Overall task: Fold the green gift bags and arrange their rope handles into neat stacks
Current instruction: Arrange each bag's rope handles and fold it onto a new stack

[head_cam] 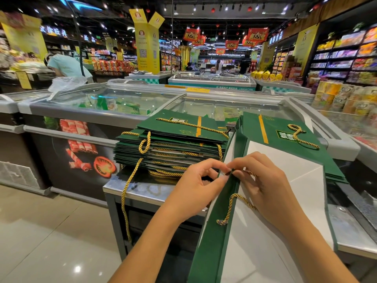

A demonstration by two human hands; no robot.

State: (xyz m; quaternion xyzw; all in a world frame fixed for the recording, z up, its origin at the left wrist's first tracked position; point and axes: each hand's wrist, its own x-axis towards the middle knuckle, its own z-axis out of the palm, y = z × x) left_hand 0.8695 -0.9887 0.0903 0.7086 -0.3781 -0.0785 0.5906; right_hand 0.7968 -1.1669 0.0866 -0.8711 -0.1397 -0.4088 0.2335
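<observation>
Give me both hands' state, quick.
Left hand: pinching the rim of the open green bag.
Right hand: pinching the end of its gold rope handle.

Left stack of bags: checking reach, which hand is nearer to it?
Left. The left hand sits just in front of the stack; the right hand, pinching a rope, is farther right, over the open bag.

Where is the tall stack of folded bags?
Head view, left of centre: the stack of folded bags sits on the metal counter, just beyond the left hand.
</observation>
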